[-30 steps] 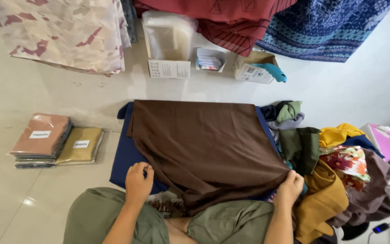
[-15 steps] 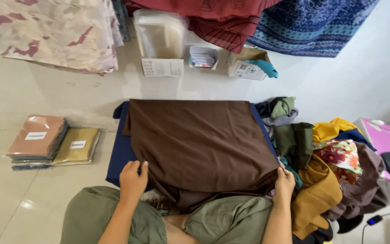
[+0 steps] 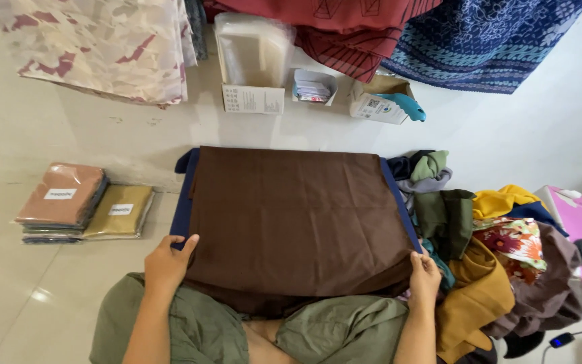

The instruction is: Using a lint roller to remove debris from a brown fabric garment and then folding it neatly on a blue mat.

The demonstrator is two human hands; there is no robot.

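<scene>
Your left hand (image 3: 168, 259) sits on the near-left corner of the brown cloth (image 3: 298, 222), fingers curled over the edge & thumb on top, gripping the fabric. Your right hand (image 3: 426, 276) is at the near-right corner of the same cloth, fingers closed round that edge; looks like a pinch, tho the fingertips are partly hidden by the fold.

Brown cloth lies flat, spread as a rough rectangle w/ its near edge drooping onto your lap, over the olive-green trousers (image 3: 335, 334). Under the brown cloth a dark blue cloth (image 3: 184, 202) shows as a thin strip along the left & right sides.

Everything else, relative to the brown cloth:
- Left of it, on the floor tiles (image 3: 15, 283): two stacks of bagged folded fabric, a pinkish-brown packet (image 3: 62, 199) on top of the further-left stack & a mustard packet (image 3: 119, 212) beside it, nearer the cloth. Both have white labels.
- Right of it, touching its edge: a heap of loose clothes (image 3: 486, 263), green, yellow, floral red, ochre, brown mixed.
- Beyond the far edge, by the wall: a cardboard box of clear plastic bags (image 3: 254, 64), a small tray of cards (image 3: 314, 87), and a small carton w/ a teal-handled tool (image 3: 405, 104) on it.
- Further right than the heap: a pink box (image 3: 577, 219).
- Above, beyond the far edge: hanging patterned fabrics (image 3: 102, 44).
</scene>
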